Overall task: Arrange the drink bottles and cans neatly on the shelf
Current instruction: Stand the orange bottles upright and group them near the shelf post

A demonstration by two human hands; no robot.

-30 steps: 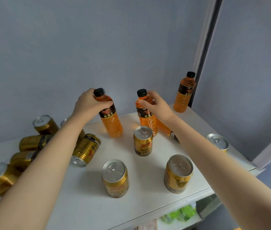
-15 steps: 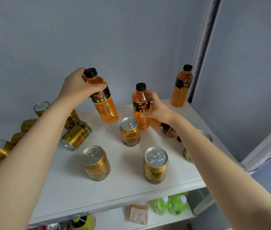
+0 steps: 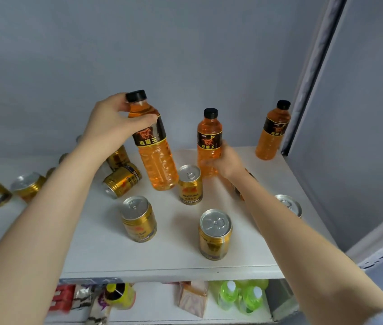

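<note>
Left hand (image 3: 113, 123) grasps tilted bottle (image 3: 155, 158) near its cap; right hand (image 3: 227, 163) grasps upright bottle (image 3: 209, 139) low down. Both mid-shelf (image 3: 174, 256), orange liquid inside. Sealed cans (image 3: 138, 219) stand in front. Right forearm partly hides far-right can (image 3: 290, 204).

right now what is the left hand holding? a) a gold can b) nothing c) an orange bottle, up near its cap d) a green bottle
c: the left hand grips the tilted orange bottle just below its black cap, while the right hand holds the upright orange bottle.
</note>
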